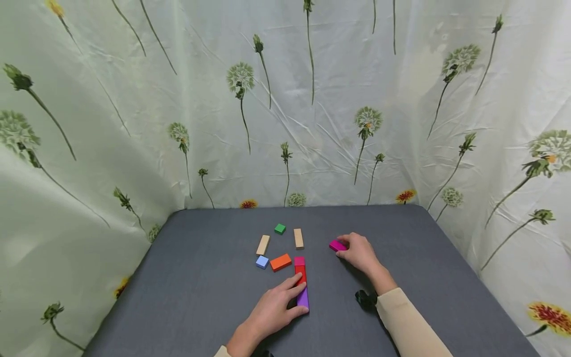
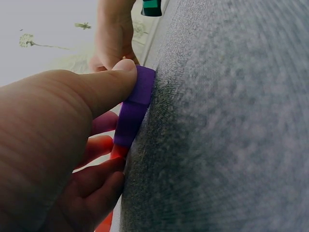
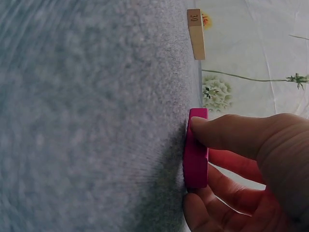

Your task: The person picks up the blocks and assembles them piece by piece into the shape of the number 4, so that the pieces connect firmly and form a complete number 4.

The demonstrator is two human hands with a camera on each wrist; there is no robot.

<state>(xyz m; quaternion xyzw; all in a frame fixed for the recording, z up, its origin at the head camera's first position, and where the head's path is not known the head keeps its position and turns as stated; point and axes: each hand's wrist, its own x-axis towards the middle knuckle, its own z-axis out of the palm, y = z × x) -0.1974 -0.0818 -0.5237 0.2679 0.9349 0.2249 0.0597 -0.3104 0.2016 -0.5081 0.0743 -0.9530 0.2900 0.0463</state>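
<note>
A row of small blocks runs away from me on the dark table: a purple block (image 1: 303, 298) nearest, a red block (image 1: 300, 273) beyond it, and a pink block (image 1: 299, 261) at the far end. My left hand (image 1: 277, 306) holds the row, its thumb at the near end of the purple block and its fingertips on the red one. To the right, my right hand (image 1: 360, 254) pinches a magenta block (image 3: 197, 159) between thumb and fingers. That block lies flat on or very close to the table surface.
Left of the row lie an orange block (image 1: 281, 262) and a light blue block (image 1: 262, 262). Farther back are two plain wooden blocks (image 1: 298, 238) and a green block (image 1: 279, 228). A flower-printed curtain (image 1: 285, 99) hangs behind the grey table (image 1: 200, 277).
</note>
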